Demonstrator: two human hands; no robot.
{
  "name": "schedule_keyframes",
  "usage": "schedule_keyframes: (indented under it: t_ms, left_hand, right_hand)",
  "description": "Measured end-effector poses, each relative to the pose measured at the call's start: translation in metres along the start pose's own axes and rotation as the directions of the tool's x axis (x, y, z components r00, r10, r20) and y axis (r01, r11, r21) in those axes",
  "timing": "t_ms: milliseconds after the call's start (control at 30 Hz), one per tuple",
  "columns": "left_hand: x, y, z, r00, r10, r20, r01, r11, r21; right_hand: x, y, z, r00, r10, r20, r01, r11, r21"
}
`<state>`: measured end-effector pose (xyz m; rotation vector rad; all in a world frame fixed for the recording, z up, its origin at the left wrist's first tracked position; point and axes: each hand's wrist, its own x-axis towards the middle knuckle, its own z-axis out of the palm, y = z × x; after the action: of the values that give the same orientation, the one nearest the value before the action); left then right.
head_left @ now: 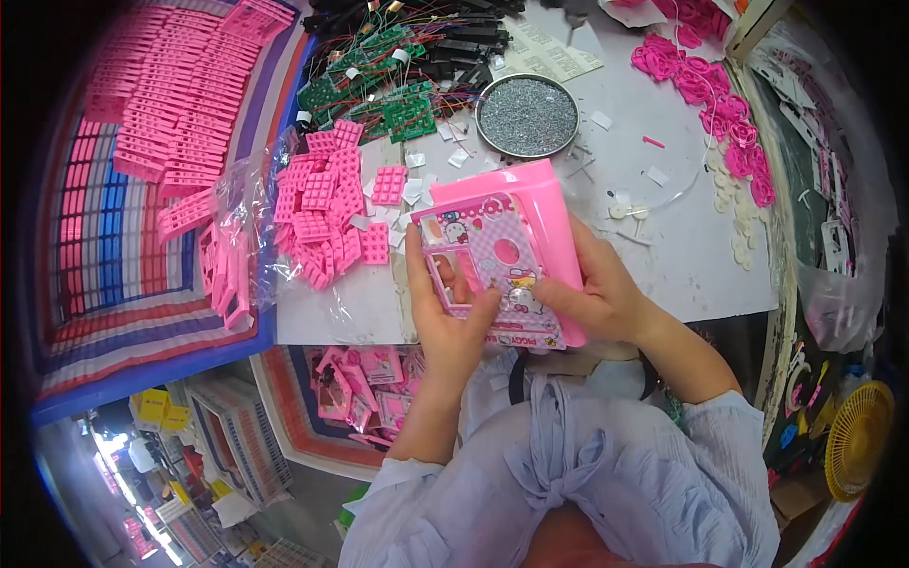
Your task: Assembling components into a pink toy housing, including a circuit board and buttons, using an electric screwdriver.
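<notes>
Both my hands hold a pink plastic toy panel [499,275] just above the near edge of the table. A printed cartoon sheet covers its front, with a rectangular window and a round opening. My left hand [445,327] grips the left side, thumb on the front; its fingers show through the window from behind. My right hand [601,293] clasps the right side, its thumb pressing on the front near the lower right. A plain, glossy pink plastic piece [554,213] sits behind the printed front; whether the two are joined I cannot tell.
Pink keypads [322,213] lie heaped left of my hands, with wired green circuit boards [409,112] beyond. A round tin of small screws [526,115] stands ahead. Pink bundles [696,80] line the right. A striped-lined crate [95,331] at left holds pink parts.
</notes>
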<state>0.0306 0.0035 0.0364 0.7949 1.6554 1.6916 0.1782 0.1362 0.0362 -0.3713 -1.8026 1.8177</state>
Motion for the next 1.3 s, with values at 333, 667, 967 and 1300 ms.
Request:
schedule_keyframes:
  t_ms: [333,667,967,1300]
  left_hand:
    - [-0.006,0.000,0.002,1.000,-0.011,0.019,0.011,1.000,-0.018]
    - [0.001,0.005,-0.006,0.997,-0.070,-0.031,0.069,0.997,-0.036]
    - [0.025,-0.008,-0.014,0.996,-0.015,-0.093,0.001,0.989,-0.149]
    - [0.000,-0.006,-0.011,0.996,-0.024,-0.086,0.029,0.998,0.062]
  right_hand:
    - [0.001,-0.006,-0.007,0.995,0.047,0.086,-0.040,0.996,-0.075]
    - [-0.004,-0.004,-0.009,0.949,0.272,0.162,-0.316,0.840,0.441]
    - [-0.011,-0.020,-0.022,0.853,0.418,0.313,-0.508,0.802,0.313]
    - [-0.015,-0.005,-0.017,0.917,0.357,0.178,-0.398,0.844,0.359]
